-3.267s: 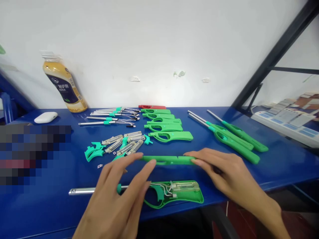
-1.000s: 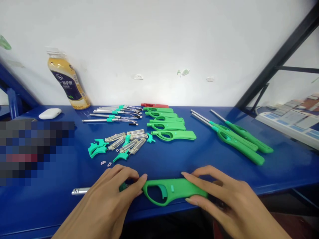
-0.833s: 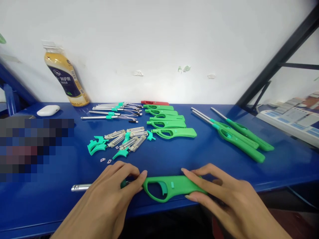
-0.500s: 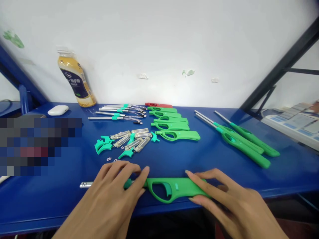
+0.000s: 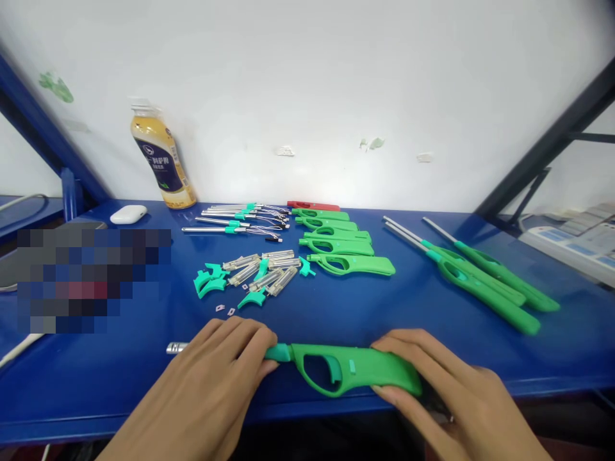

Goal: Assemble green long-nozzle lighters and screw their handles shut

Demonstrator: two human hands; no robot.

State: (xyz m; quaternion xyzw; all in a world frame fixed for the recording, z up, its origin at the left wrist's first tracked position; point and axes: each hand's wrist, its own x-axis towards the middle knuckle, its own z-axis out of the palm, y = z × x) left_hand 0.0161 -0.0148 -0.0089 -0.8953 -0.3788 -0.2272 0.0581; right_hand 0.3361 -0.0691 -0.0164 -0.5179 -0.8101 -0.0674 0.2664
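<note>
Green lighter: lies sideways at the near edge of the blue tabletop, between both hands, its teal trigger showing.
Left hand: wrapped over the metal tube, whose tip sticks out beyond; the teal collar shows past the fingertips.
Right hand: clamped on the lighter's rear end, thumb on the near side.
Beyond left hand: clear tanks among teal pieces.
Mid-back: green casings in a row, a red casing rearmost; wired tubes beside them.
Right side: three other lighters.
</note>
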